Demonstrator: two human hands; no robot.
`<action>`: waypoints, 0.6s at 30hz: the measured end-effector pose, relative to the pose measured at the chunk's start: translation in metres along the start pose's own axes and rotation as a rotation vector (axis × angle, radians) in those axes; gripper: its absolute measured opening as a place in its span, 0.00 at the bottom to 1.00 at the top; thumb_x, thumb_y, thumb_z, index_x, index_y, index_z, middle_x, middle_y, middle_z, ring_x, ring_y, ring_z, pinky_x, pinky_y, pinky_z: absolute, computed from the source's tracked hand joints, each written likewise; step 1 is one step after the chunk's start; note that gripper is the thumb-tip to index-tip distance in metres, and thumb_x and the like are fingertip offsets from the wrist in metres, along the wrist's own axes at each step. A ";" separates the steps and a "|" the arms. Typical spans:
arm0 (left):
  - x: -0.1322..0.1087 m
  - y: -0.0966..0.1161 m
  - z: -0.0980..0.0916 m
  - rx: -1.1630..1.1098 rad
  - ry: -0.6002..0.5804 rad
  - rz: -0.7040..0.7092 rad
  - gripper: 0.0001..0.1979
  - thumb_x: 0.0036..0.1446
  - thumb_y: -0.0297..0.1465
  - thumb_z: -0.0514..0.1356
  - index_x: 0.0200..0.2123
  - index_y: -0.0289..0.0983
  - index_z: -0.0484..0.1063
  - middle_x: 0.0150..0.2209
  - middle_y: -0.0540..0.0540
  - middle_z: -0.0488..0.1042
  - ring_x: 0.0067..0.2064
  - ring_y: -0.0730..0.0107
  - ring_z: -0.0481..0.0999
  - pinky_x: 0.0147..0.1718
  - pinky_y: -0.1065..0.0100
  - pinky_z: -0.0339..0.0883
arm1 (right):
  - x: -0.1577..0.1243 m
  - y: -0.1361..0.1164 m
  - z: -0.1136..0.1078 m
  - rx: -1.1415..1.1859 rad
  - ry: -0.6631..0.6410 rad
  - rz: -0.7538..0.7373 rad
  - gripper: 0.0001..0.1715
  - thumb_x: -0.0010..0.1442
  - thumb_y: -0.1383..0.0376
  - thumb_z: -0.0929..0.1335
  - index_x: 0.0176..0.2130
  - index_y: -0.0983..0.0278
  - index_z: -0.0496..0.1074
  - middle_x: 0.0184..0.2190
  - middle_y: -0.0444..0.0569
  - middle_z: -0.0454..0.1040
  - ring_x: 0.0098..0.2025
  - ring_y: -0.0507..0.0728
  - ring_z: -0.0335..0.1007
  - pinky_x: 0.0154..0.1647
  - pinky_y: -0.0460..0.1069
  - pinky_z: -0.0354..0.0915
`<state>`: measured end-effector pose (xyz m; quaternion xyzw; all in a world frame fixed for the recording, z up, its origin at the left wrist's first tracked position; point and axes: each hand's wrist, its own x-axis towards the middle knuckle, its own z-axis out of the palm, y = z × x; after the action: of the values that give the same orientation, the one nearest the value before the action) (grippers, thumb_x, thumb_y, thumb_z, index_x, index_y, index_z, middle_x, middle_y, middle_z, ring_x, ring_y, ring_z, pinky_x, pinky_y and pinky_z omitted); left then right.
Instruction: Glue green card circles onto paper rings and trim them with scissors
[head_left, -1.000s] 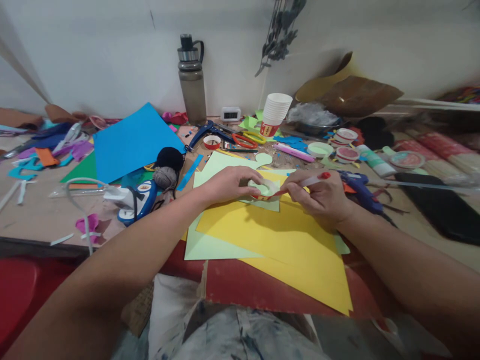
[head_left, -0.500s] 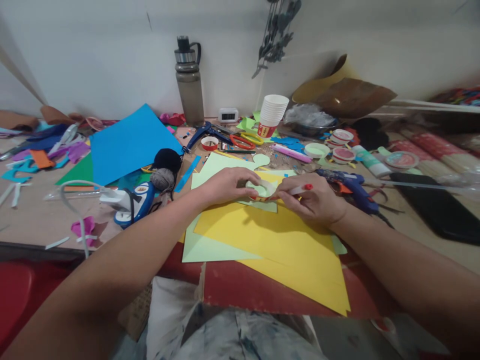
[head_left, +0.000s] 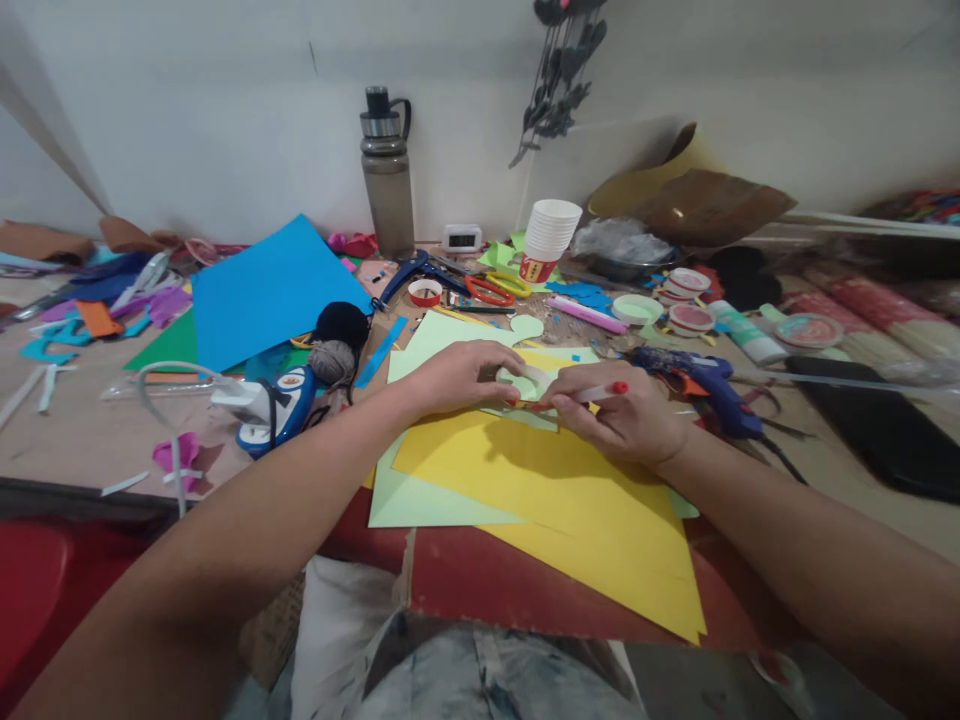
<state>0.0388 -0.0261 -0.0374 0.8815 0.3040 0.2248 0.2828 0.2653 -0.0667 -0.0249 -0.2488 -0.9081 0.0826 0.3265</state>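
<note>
My left hand [head_left: 457, 374] presses a small round lid-like ring [head_left: 525, 381] down onto a pale green paper piece [head_left: 534, 414], fingers curled around its rim. My right hand [head_left: 622, 415] is closed on a white pen with a red cap [head_left: 600, 392], its tip hidden against the ring's right side. Both hands rest on a large yellow paper sheet [head_left: 585, 500], which lies over a light green sheet [head_left: 409, 495] and red card [head_left: 487, 575].
A blue glue gun [head_left: 697, 375] lies right of my right hand. Behind are scissors [head_left: 487, 288], a stack of paper cups [head_left: 550, 238], a water bottle [head_left: 386, 175] and small tubs [head_left: 686, 300]. A blue sheet [head_left: 266, 285], yarn balls [head_left: 335, 345] and scraps lie left.
My right hand with the pen has shifted slightly around the ring's right edge, towards me. The left hand stays on the ring. The camera tilted a little.
</note>
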 end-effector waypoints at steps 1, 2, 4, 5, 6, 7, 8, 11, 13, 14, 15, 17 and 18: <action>0.000 0.000 0.000 -0.006 0.002 0.004 0.15 0.56 0.36 0.64 0.47 0.41 0.75 0.51 0.46 0.76 0.52 0.66 0.74 0.52 0.64 0.64 | 0.000 0.000 0.000 0.032 0.022 0.022 0.13 0.63 0.67 0.62 0.30 0.61 0.73 0.23 0.46 0.75 0.23 0.51 0.70 0.24 0.46 0.63; -0.001 0.000 0.000 -0.012 0.004 0.008 0.15 0.56 0.36 0.64 0.47 0.41 0.75 0.51 0.47 0.76 0.52 0.66 0.74 0.52 0.64 0.64 | -0.001 0.000 0.000 0.066 0.046 0.041 0.14 0.63 0.67 0.62 0.29 0.61 0.73 0.22 0.46 0.75 0.22 0.51 0.69 0.23 0.46 0.63; -0.001 -0.001 0.000 -0.019 0.009 0.010 0.15 0.56 0.36 0.64 0.47 0.41 0.75 0.51 0.46 0.76 0.52 0.66 0.73 0.53 0.64 0.64 | -0.002 0.001 0.000 0.124 0.085 0.070 0.16 0.64 0.67 0.62 0.28 0.61 0.74 0.22 0.46 0.74 0.21 0.51 0.69 0.22 0.46 0.63; -0.002 -0.001 0.000 -0.021 0.010 0.011 0.15 0.56 0.36 0.64 0.47 0.41 0.75 0.51 0.46 0.76 0.53 0.65 0.73 0.53 0.64 0.64 | -0.002 0.001 0.001 0.146 0.100 0.084 0.17 0.64 0.67 0.62 0.28 0.61 0.75 0.22 0.46 0.74 0.21 0.50 0.69 0.22 0.46 0.63; -0.002 -0.001 0.000 -0.023 0.012 0.016 0.16 0.56 0.36 0.64 0.47 0.41 0.75 0.52 0.45 0.76 0.53 0.65 0.73 0.53 0.63 0.63 | -0.003 0.002 0.001 0.161 0.110 0.102 0.17 0.64 0.66 0.62 0.28 0.61 0.75 0.22 0.46 0.74 0.21 0.51 0.68 0.22 0.46 0.63; -0.002 -0.002 0.000 -0.026 0.015 0.022 0.16 0.56 0.36 0.64 0.48 0.41 0.75 0.52 0.45 0.75 0.53 0.65 0.73 0.54 0.63 0.63 | -0.004 0.003 0.002 0.171 0.117 0.120 0.18 0.65 0.65 0.62 0.28 0.61 0.75 0.21 0.46 0.74 0.21 0.51 0.68 0.22 0.47 0.63; -0.002 -0.002 0.000 -0.027 0.016 0.029 0.16 0.56 0.37 0.64 0.48 0.40 0.75 0.52 0.45 0.75 0.54 0.65 0.73 0.54 0.63 0.63 | -0.005 0.003 0.003 0.178 0.123 0.136 0.18 0.65 0.64 0.62 0.28 0.60 0.76 0.21 0.46 0.74 0.21 0.51 0.69 0.22 0.47 0.63; -0.003 -0.002 0.000 -0.024 0.006 0.034 0.17 0.55 0.38 0.64 0.48 0.41 0.75 0.54 0.44 0.74 0.56 0.63 0.71 0.57 0.61 0.62 | -0.006 0.005 0.004 0.207 0.157 0.168 0.18 0.66 0.62 0.62 0.29 0.59 0.75 0.22 0.46 0.74 0.21 0.52 0.69 0.22 0.48 0.64; -0.003 -0.002 -0.001 -0.021 -0.002 0.021 0.17 0.57 0.39 0.63 0.49 0.41 0.75 0.57 0.43 0.72 0.58 0.63 0.70 0.58 0.60 0.61 | -0.007 0.006 0.005 0.228 0.176 0.173 0.17 0.66 0.62 0.62 0.30 0.60 0.75 0.22 0.45 0.74 0.21 0.52 0.69 0.22 0.48 0.64; -0.003 -0.001 -0.001 -0.025 0.003 0.008 0.17 0.58 0.40 0.62 0.49 0.40 0.75 0.58 0.43 0.72 0.59 0.62 0.69 0.59 0.60 0.60 | -0.007 0.005 0.005 0.236 0.183 0.176 0.16 0.65 0.63 0.62 0.30 0.60 0.75 0.21 0.45 0.73 0.21 0.52 0.69 0.22 0.48 0.64; -0.003 -0.001 -0.001 -0.036 0.018 -0.010 0.17 0.59 0.41 0.60 0.49 0.40 0.75 0.58 0.42 0.71 0.59 0.62 0.69 0.59 0.60 0.60 | -0.007 0.005 0.006 0.242 0.189 0.184 0.17 0.65 0.63 0.62 0.29 0.60 0.75 0.21 0.45 0.73 0.20 0.52 0.69 0.22 0.48 0.64; -0.003 -0.001 -0.002 -0.077 0.068 -0.047 0.18 0.62 0.42 0.57 0.49 0.39 0.75 0.58 0.42 0.71 0.58 0.62 0.70 0.58 0.60 0.61 | -0.007 0.002 0.006 0.258 0.204 0.210 0.18 0.65 0.62 0.62 0.28 0.60 0.75 0.21 0.45 0.73 0.20 0.52 0.68 0.22 0.48 0.64; -0.003 -0.001 -0.003 -0.100 0.095 -0.064 0.18 0.62 0.42 0.56 0.49 0.39 0.75 0.57 0.42 0.72 0.56 0.63 0.71 0.57 0.61 0.62 | -0.006 0.001 0.007 0.267 0.211 0.224 0.18 0.66 0.61 0.62 0.28 0.60 0.75 0.22 0.45 0.73 0.20 0.52 0.68 0.22 0.48 0.64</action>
<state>0.0347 -0.0265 -0.0371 0.8446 0.3333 0.2720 0.3189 0.2656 -0.0693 -0.0339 -0.3103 -0.8165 0.2114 0.4386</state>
